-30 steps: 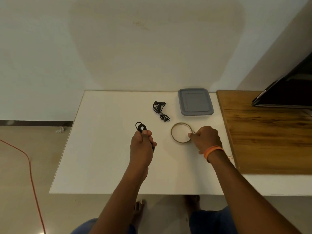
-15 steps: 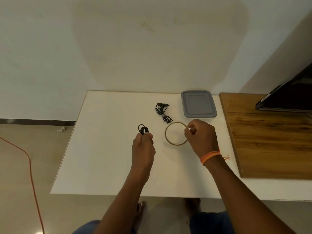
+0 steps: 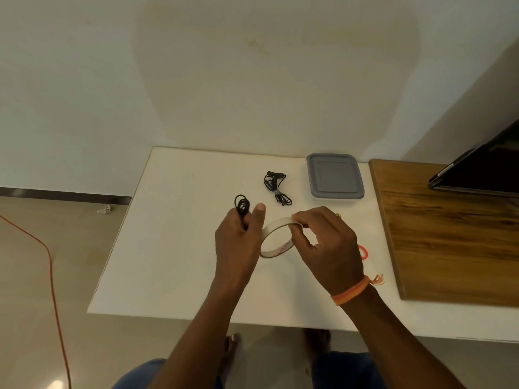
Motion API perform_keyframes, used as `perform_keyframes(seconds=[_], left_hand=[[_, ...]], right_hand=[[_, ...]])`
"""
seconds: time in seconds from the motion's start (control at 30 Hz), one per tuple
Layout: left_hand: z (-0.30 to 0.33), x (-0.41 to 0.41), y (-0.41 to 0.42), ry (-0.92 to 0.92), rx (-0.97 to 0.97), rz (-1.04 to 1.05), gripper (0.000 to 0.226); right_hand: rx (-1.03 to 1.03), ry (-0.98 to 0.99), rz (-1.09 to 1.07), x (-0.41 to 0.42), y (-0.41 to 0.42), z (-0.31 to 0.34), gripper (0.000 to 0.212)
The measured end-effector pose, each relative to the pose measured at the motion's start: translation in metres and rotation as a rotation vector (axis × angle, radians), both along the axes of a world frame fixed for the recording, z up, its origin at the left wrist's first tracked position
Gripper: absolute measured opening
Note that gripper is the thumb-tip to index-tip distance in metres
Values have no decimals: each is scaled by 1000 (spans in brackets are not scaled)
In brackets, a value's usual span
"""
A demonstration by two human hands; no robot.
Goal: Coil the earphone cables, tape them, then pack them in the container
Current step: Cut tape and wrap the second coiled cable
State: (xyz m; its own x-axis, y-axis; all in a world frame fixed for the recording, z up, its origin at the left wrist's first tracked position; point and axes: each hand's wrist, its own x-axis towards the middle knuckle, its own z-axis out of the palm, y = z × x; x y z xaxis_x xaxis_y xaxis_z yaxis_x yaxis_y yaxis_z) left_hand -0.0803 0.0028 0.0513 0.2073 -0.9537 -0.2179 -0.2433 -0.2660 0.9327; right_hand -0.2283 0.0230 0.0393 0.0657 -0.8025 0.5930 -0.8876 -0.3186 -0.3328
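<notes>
- Two coiled black earphone cables: one held (image 3: pixel 242 205), one lying on the counter (image 3: pixel 276 187)
- One tape roll (image 3: pixel 276 236)
- One grey lidded container (image 3: pixel 335 176)
- One red rubber band (image 3: pixel 364 252)

Nothing readable is showing anywhere. The tape roll (image 3: pixel 276 239) is carrying some reddish printing on its inner face, but the marks are too blurred and small to make out as letters or numbers.
</notes>
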Motion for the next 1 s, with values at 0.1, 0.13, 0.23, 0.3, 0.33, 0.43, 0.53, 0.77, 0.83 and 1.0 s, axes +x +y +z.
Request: perform_keyframes(seconds=[0.1, 0.13, 0.23, 0.3, 0.33, 0.43, 0.53, 0.77, 0.83, 1.0], left_hand=[[1, -3, 0, -3, -27, -58, 46], [2, -3, 0, 30, -19, -69, 44], [6, -4, 1, 163, 35, -120, 40], [7, -3, 2, 180, 48, -163, 39], [7, -3, 2, 175, 45, -183, 39], [6, -3, 0, 91, 5, -216, 37], [3, -6, 0, -8, -42, -211, 38], [-6, -10, 1, -130, -124, -166, 42], [-7, -12, 2, -155, -144, -163, 41], [-11, -12, 3, -219, -158, -194, 38]], right_hand=[[6, -24, -16, 5, 5, 3, 22], [19, -53, -25, 6, 6, 4, 20], [72, -150, -28, 8, 8, 4, 18], [121, -260, -28, 10, 10, 5, 17], [160, -357, -30, 9, 10, 7, 16], [304, -650, -44, 8, 8, 11, 11], [400, -687, -109, 9, 6, 8, 2], [456, -682, -208, 19, 3, 5, 4], [491, -682, -227, 19, 1, 4, 7], [550, -608, -237, 22, 0, 0, 9]])
